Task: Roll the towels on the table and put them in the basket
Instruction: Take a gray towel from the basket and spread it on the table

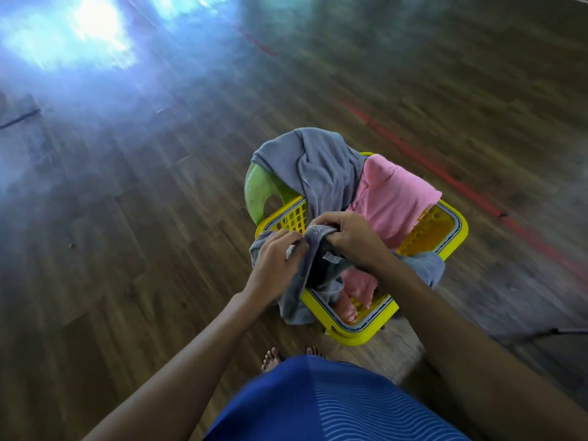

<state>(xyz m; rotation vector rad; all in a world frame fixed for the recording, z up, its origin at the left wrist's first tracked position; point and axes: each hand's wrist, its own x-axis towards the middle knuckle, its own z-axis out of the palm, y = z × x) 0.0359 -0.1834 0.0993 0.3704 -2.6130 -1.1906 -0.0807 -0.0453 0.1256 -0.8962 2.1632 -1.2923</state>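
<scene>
Basket, yellow, sits on a green seat on the wood floor. Left hand and right hand both grip a bunched fold of grey towel above the basket's near-left corner, fingers curled into the cloth, hands close together. Grey cloth hangs over the near rim and also drapes over the far rim; one piece or two, cannot tell. Pink towel lies in the basket, partly over the far-right rim. Frame blurred.
</scene>
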